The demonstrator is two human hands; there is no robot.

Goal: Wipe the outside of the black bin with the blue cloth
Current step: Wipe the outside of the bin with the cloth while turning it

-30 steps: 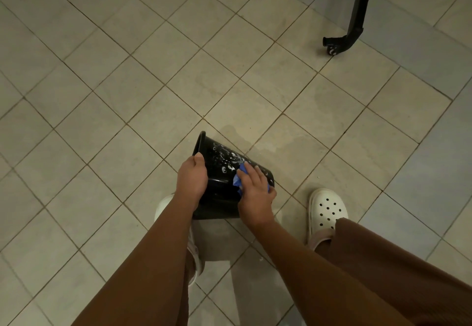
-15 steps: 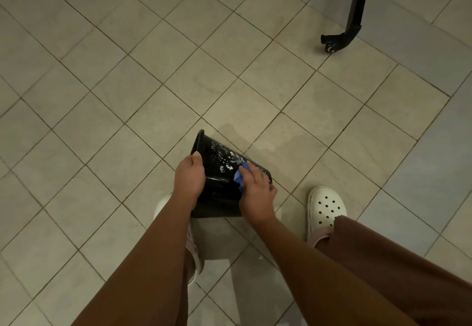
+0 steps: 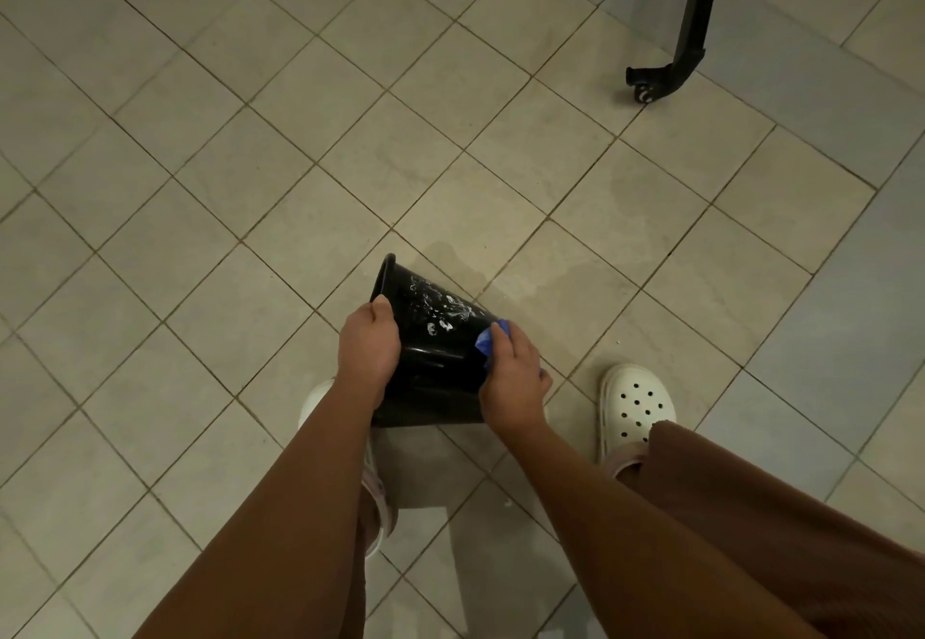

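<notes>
A black bin is held tilted above the tiled floor, its rim pointing up and to the left. White soapy streaks mark its upper side. My left hand grips the bin's left wall near the rim. My right hand holds a crumpled blue cloth and presses it against the bin's right side near the bottom end. Most of the cloth is hidden under my fingers.
A black metal leg with a small castor stands at the upper right. My feet in white perforated clogs are on the floor below the bin. A damp patch darkens the tiles beyond the bin.
My right hand has slid with the cloth to the right, towards the bin's bottom end, uncovering more of the streaked side. My left hand keeps its grip.
</notes>
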